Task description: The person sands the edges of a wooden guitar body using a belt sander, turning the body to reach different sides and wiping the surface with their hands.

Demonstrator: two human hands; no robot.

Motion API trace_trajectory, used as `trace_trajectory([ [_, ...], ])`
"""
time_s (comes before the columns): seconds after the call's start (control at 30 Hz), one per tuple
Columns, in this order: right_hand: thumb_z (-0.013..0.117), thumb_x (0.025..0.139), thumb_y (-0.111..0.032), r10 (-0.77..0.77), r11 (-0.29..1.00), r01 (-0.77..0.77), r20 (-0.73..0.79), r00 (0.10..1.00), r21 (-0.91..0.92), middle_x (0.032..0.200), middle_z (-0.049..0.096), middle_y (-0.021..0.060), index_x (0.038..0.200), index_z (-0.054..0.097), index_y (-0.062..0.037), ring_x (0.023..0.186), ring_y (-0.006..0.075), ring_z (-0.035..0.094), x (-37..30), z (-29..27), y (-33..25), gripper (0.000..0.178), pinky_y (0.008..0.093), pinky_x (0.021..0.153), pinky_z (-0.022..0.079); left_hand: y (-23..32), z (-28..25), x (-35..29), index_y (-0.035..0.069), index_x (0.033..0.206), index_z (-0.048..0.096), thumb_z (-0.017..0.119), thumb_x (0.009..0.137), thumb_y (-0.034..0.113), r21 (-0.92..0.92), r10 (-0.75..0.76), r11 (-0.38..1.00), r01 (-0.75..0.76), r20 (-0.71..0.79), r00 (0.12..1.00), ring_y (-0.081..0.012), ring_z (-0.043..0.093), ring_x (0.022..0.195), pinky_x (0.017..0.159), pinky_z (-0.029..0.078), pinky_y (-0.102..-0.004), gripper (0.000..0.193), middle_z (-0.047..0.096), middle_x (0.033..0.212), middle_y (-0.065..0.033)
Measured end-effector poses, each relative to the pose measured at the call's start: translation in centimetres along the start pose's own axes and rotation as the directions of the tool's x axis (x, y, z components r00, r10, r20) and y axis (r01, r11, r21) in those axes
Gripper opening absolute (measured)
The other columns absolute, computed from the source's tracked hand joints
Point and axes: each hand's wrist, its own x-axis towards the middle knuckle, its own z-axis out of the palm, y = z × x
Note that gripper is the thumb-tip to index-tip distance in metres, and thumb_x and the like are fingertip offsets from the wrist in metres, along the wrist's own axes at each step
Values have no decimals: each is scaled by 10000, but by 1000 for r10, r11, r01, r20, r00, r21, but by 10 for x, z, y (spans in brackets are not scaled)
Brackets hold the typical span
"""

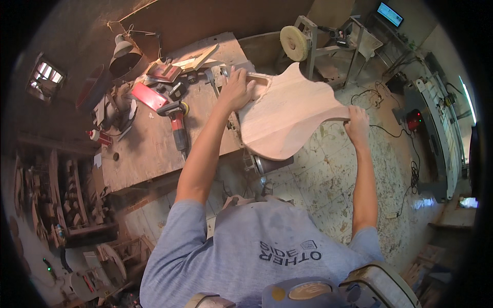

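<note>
Gripping the board's (287, 115) opposite ends, my left hand (238, 90) and right hand (358, 124) likely balance it by the desk's (149, 138) right edge.

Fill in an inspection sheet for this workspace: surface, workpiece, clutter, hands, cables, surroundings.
Surface: wooden workbench, stained, with a dark round spot near its left edge.
Workpiece: pale guitar-shaped wooden slab, curved outline, elongated cutout near its left end; contact with anything beneath cannot be told.
Clutter: red-and-black power tool, bright red block, red-and-white bottle, loose wood pieces.
Hands: left hand grips the slab's left end; right hand grips its right tip.
Cables: dark cables loose on the floor at right.
Surroundings: yellowish buffing wheel, lit screen, debris-flecked floor.
</note>
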Motion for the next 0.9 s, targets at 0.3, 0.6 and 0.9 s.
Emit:
trace_trajectory([
  [0.3, 743, 761, -54, -107, 992, 108, -22, 994, 59, 1142, 650, 110, 1250, 608, -81, 1164, 331, 593, 18, -4, -12, 508, 484, 1029, 440, -17, -10, -6, 152, 1634, 326, 354, 1098, 506, 84, -99, 992, 94, 54, 994, -400, 322, 1542, 1266, 117, -649, 643, 328, 1655, -197],
  [0.6, 750, 739, -36, -85, 996, 85, -24, 996, 23, 1147, 638, 107, 1274, 599, -95, 1178, 330, 584, 13, 8, -5, 559, 487, 1070, 410, -10, -16, 3, 154, 1610, 357, 367, 1083, 527, 61, -119, 992, 115, 73, 990, -395, 375, 1514, 1249, 121, -681, 646, 338, 1648, -184],
  [0.9, 733, 783, -48, -34, 997, 37, 51, 998, -65, 1268, 653, 91, 1342, 595, -90, 1255, 318, 566, 35, 7, 37, 577, 497, 1113, 397, 22, 20, 29, 150, 1611, 363, 397, 1070, 549, 68, -141, 988, 141, -8, 990, -378, 455, 1465, 1240, 136, -691, 673, 376, 1635, -167],
])
